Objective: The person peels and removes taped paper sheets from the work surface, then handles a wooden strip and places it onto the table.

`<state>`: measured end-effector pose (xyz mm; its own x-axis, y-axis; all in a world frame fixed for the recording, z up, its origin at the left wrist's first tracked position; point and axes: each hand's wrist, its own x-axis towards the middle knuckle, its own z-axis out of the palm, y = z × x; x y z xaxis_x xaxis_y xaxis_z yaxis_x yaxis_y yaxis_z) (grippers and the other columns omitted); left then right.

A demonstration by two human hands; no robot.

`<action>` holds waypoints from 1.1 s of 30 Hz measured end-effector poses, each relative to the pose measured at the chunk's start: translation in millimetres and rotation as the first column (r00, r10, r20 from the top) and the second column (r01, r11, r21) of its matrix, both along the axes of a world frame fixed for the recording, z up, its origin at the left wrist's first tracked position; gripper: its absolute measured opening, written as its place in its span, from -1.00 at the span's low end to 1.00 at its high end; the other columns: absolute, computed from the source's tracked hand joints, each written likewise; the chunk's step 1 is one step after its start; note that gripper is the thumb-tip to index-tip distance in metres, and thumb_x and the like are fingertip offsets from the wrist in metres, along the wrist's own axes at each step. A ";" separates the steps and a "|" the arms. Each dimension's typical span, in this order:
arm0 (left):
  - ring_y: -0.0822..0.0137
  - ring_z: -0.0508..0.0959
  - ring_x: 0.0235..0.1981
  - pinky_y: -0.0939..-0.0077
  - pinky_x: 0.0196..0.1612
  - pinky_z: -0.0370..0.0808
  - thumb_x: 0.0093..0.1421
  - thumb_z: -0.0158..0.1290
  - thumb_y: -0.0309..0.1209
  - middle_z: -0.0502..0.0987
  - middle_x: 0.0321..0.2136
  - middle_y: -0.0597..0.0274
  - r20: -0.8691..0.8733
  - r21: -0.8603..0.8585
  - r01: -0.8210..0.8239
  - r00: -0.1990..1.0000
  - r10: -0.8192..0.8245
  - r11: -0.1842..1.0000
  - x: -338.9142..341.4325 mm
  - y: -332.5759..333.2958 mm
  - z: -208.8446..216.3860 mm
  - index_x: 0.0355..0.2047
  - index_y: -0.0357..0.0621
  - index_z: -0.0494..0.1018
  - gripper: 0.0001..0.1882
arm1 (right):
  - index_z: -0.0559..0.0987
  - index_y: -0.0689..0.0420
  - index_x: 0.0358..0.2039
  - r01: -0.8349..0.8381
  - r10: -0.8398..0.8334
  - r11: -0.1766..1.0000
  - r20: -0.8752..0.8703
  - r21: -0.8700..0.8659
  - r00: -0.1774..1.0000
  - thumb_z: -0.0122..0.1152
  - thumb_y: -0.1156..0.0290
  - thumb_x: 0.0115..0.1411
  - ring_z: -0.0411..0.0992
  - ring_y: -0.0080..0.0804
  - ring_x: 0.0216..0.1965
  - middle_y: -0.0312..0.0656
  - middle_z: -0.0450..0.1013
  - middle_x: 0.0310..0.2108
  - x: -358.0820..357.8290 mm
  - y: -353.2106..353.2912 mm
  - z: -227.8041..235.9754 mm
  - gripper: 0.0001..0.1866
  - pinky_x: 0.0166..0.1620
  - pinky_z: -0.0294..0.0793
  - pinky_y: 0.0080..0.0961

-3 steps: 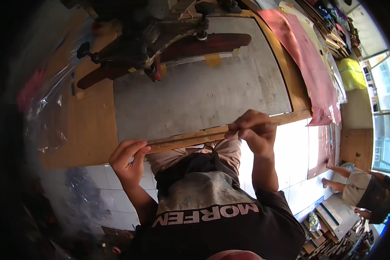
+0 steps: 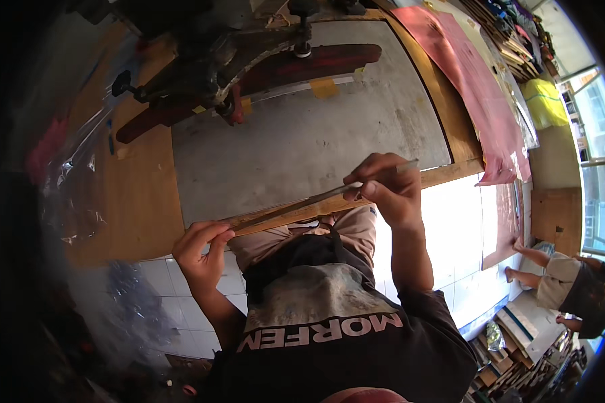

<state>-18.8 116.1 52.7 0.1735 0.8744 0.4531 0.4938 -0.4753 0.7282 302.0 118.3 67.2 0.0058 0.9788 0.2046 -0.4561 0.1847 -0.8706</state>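
A long, thin greyish-brown strip point(image 2: 296, 205) spans between my two hands just over the wooden front edge of the table point(image 2: 444, 176). My left hand point(image 2: 205, 247) pinches its left end between thumb and fingers, close to the wooden edge. My right hand point(image 2: 388, 189) is closed round the strip toward its other end, which sticks out past the fingers at the right. The strip slants upward to the right. Beyond it lies a flat grey plate point(image 2: 302, 148) set in the tabletop. What the strip is made of I cannot tell.
A dark clamp-like machine point(image 2: 215, 67) with knobs and a long dark-red bar point(image 2: 343, 59) stands over the plate's far side. Clear plastic sheeting point(image 2: 81, 181) hangs at left. A pink sheet point(image 2: 450, 80) lies at right. Another person point(image 2: 571, 289) is at far right, near stacked boards point(image 2: 511, 329).
My right hand has shifted slightly up and left, lifting the strip's right end away from the wooden edge. The left hand stays nearly in place. The whole view has shifted slightly.
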 end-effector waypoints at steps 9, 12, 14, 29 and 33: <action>0.42 0.53 -0.62 0.67 -0.60 0.40 0.17 0.18 -0.47 0.49 -0.53 0.22 0.343 -0.492 -0.028 0.912 0.223 0.870 -4.2 -10.5 -21.7 -0.36 -0.35 0.51 -0.85 | 0.24 0.22 0.17 -0.112 0.011 0.864 -0.204 -0.491 0.979 0.08 0.57 0.15 0.34 -0.59 -0.36 -0.31 0.45 -0.27 28.3 91.4 -10.3 -0.45 -0.28 0.35 -0.58; 0.42 0.54 -0.61 0.65 -0.61 0.39 0.18 0.17 -0.45 0.49 -0.53 0.23 0.344 -0.555 -0.045 0.897 0.278 0.831 -9.4 -7.8 -28.7 -0.33 -0.35 0.50 -0.83 | 0.15 0.16 0.22 -0.231 -0.004 0.842 -0.435 -0.487 0.900 0.08 0.59 0.11 0.30 -0.55 -0.44 -0.25 0.43 -0.28 42.3 134.4 -35.9 -0.36 -0.32 0.33 -0.57; 0.41 0.54 -0.61 0.65 -0.61 0.39 0.18 0.17 -0.43 0.50 -0.52 0.22 0.346 -0.548 -0.050 0.895 0.280 0.835 -15.3 -8.0 -31.8 -0.33 -0.35 0.50 -0.82 | 0.18 0.15 0.18 -0.232 -0.008 0.867 -0.478 -0.441 0.878 0.06 0.60 0.11 0.28 -0.55 -0.46 -0.26 0.42 -0.28 42.2 147.8 -40.4 -0.40 -0.34 0.32 -0.59; 0.39 0.55 -0.57 0.61 -0.57 0.40 0.17 0.19 -0.39 0.51 -0.55 0.18 0.431 -0.501 -0.005 0.866 0.255 0.866 -27.1 -8.0 -30.7 -0.35 -0.36 0.48 -0.77 | 0.16 0.12 0.14 -0.193 -0.088 0.894 -0.579 -0.405 0.811 0.02 0.56 0.16 0.32 -0.50 -0.53 -0.22 0.48 -0.26 41.6 135.2 -31.5 -0.48 -0.38 0.35 -0.60; 0.40 0.54 -0.56 0.62 -0.56 0.40 0.18 0.17 -0.45 0.50 -0.51 0.18 0.403 -0.474 -0.004 0.888 0.221 0.880 -23.6 1.9 -26.3 -0.37 -0.38 0.48 -0.81 | 0.16 0.12 0.14 -0.233 -0.002 0.927 -0.624 -0.295 0.781 0.01 0.54 0.16 0.33 -0.50 -0.52 -0.23 0.48 -0.27 49.3 136.6 -36.8 -0.49 -0.38 0.35 -0.59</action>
<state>-42.4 117.9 26.4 -0.0576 0.9983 0.0100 0.1060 -0.0038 0.9944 351.3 254.9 30.4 -0.1053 0.9840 -0.1440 -0.9034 -0.1552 -0.3997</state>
